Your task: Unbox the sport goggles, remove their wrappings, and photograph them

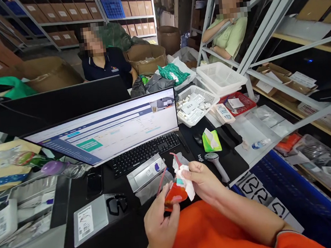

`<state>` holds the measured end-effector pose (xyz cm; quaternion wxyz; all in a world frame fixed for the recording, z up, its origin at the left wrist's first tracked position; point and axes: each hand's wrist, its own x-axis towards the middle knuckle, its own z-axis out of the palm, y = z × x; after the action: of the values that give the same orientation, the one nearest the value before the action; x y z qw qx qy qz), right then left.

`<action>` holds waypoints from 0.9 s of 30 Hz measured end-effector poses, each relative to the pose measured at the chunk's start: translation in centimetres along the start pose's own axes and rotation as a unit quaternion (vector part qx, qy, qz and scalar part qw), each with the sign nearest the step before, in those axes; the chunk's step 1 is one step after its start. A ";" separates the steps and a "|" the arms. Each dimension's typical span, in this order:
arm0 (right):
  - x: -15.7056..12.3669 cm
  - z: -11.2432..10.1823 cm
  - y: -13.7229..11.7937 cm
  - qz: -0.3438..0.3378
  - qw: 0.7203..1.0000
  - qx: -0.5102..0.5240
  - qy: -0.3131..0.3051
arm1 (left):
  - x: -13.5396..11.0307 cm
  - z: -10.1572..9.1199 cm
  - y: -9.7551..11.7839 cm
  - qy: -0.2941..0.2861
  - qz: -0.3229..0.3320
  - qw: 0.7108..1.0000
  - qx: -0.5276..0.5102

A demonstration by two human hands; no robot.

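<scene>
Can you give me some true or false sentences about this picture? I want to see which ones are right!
1. The person's right hand holds a crumpled white paper. True.

2. The grey handheld barcode scanner is in the person's left hand. False: the grey handheld barcode scanner lies on a black desk mat, and the left hand holds a shiny red-orange piece.

3. A black keyboard sits in front of a bright flat computer monitor. True.

4. A green packet of tissues sits on the black keyboard. False: the green packet lies on the black desk mat, to the right of the keyboard.
</scene>
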<state>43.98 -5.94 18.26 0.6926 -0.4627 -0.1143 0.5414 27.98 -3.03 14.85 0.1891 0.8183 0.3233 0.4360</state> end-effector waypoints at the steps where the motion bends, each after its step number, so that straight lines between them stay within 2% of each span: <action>1: -0.1 0.1 0.2 -0.015 1.000 -0.005 0.004 | 0.1 0.0 0.0 0.005 -0.003 1.000 -0.002; 4: -1.7 0.1 2.1 -0.105 0.991 -0.083 0.022 | 0.1 0.4 0.2 0.024 -0.025 0.999 -0.003; 6: -2.8 -0.1 3.3 -0.158 0.974 -0.164 0.012 | -0.1 0.7 0.2 0.030 -0.043 0.999 -0.005; 7: -3.0 -0.3 3.5 -0.161 0.969 -0.189 -0.003 | -0.2 0.8 0.2 0.031 -0.049 0.998 -0.008; 9: -2.8 -0.6 3.0 -0.119 0.977 -0.174 -0.023 | -0.5 0.9 0.2 0.024 -0.049 0.998 -0.015; 12: -1.2 -0.7 1.1 -0.006 0.999 -0.042 -0.011 | -0.5 0.6 0.1 0.006 -0.015 1.000 -0.023; 14: -0.2 -0.5 0.0 0.028 0.999 0.017 -0.001 | -0.4 0.4 -0.1 0.005 -0.002 1.000 -0.025; 16: 0.3 -0.5 -0.2 0.040 0.999 0.032 -0.008 | -0.1 0.2 -0.3 0.002 -0.004 1.000 -0.027; 19: 0.4 -1.4 0.2 0.040 0.999 0.006 -0.026 | 0.3 -0.2 -0.6 -0.017 -0.037 0.998 -0.050; 22: 0.1 -3.6 0.3 0.028 0.998 -0.055 -0.024 | 0.7 -0.8 -0.9 -0.052 -0.124 0.987 -0.082; 24: -0.2 -5.6 -0.5 0.023 0.994 -0.102 -0.015 | 1.1 -1.5 -1.0 -0.071 -0.172 0.977 -0.101; 27: -0.6 -8.6 -2.7 -0.003 0.982 -0.188 0.005 | 1.9 -2.6 -1.2 -0.097 -0.176 0.971 -0.127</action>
<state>51.11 -10.87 15.86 0.5957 -0.5869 -0.2123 0.5057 26.20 -0.75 16.71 0.3958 0.7562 0.3842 0.3520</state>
